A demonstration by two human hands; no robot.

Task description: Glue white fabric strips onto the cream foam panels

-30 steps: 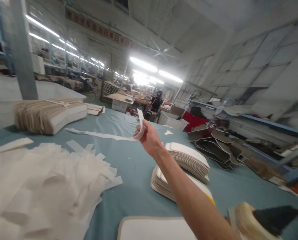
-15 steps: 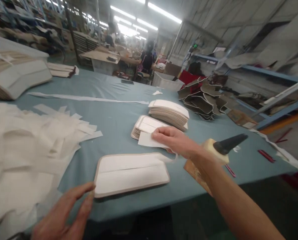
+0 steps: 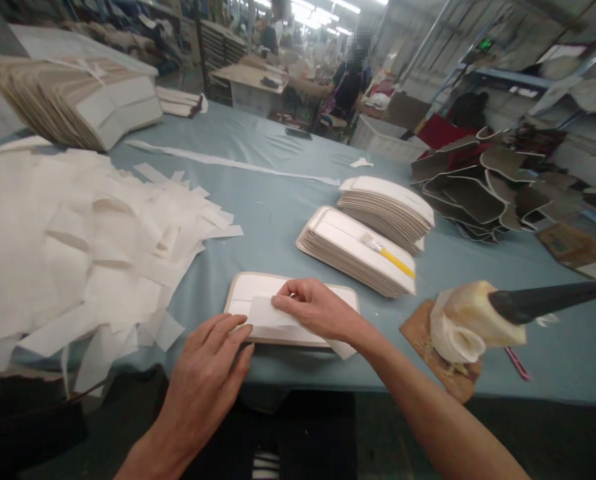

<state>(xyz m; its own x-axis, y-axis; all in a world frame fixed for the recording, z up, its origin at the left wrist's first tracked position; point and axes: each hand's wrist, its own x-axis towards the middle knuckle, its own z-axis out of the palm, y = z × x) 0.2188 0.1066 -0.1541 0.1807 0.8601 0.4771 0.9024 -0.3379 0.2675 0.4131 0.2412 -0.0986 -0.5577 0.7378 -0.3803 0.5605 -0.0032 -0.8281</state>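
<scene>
A white rounded panel with a beige rim (image 3: 338,295) lies flat near the table's front edge. My right hand (image 3: 311,308) pinches a white paper-like strip (image 3: 265,312) over it; one end of the strip sticks out below my wrist. My left hand (image 3: 213,360) has its fingers stretched out, their tips at the panel's left front edge, close to the strip's end. Behind the panel stands a stack of similar panels (image 3: 348,257), with a yellow-handled brush (image 3: 395,261) resting on top. Another panel stack (image 3: 385,203) stands just beyond.
Loose white strips (image 3: 123,233) heap up on the left. A tied panel bundle (image 3: 78,100) stands behind them. On the right, a cream container with a black nozzle (image 3: 465,317) lies on a brown board (image 3: 418,327). Dark curved pieces (image 3: 478,183) pile up farther back. A person (image 3: 348,87) sits far off.
My right hand has brought the strip from beside the stack to over the panel. My left hand has shifted right and forward along the panel's edge. The view has turned left and downward.
</scene>
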